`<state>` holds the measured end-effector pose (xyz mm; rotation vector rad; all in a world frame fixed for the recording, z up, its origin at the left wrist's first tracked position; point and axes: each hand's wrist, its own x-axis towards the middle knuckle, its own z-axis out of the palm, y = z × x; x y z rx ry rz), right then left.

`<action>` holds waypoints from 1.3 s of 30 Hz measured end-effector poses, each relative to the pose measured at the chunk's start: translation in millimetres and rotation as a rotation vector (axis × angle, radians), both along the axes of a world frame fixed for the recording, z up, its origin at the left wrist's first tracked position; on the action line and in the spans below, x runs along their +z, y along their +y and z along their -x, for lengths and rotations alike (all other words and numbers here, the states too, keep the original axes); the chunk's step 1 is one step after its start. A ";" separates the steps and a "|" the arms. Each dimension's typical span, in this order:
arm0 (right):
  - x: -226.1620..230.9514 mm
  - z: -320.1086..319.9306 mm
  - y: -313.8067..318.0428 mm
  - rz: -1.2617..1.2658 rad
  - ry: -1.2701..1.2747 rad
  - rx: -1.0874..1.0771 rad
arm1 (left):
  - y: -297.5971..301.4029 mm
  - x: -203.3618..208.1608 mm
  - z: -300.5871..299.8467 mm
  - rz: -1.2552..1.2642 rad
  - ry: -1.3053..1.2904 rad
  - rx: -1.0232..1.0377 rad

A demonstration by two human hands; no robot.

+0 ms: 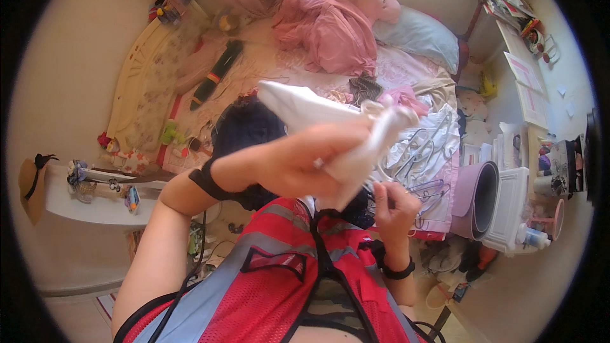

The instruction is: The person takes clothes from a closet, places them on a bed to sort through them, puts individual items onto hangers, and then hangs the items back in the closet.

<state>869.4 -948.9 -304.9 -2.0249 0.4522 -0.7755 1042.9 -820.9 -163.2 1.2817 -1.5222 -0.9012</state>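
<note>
In front of my chest, my left hand (311,162) is closed on a white cloth garment (311,105). Part of the cloth stretches up and left, and part hangs down past my fingers; motion blurs its edges. My right hand (395,211) is lower and to the right, its fingers curled closed with the thumb up. What it grips, if anything, is too small to make out. Beyond it, several wire hangers (416,155) are spread over white cloth on the bed. A dark garment heap (244,130) lies behind my left forearm.
The bed (254,70) holds a pink blanket (327,28), a pale blue pillow (416,38) and a long dark green object (216,76). To the right stand a rolled mat (476,200) and a white plastic box (508,206). A white shelf (111,203) is at left.
</note>
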 end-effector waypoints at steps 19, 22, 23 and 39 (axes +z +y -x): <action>24.9 -2.6 -11.3 -0.155 0.087 -0.029 | 77.7 28.5 -13.3 -0.068 -0.817 0.118; 27.9 4.9 -8.9 -0.150 0.092 -0.021 | 62.4 11.9 -50.0 0.213 -1.146 0.442; 28.6 7.4 -8.1 -0.153 0.070 -0.014 | 54.1 1.6 -59.8 0.193 -1.277 0.506; 77.6 56.4 -26.1 -0.190 0.253 0.821 | 64.2 20.0 -87.8 0.199 -1.100 0.033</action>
